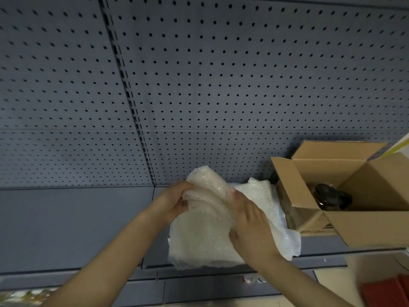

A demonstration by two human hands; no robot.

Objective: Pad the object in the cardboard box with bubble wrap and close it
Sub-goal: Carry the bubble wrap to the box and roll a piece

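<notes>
Both hands (212,209) around upright-bunched bubble wrap (205,235), long axis vertical.

A grey perforated back panel (199,85) fills the upper and middle part of the frame, with a slotted upright strip (130,96) running down left of centre. Below it lies a grey shelf (66,229). At the lower right corner are red objects (385,293), blurred.

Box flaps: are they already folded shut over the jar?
No: the box flaps stand open, the dark jar visible inside.
</notes>
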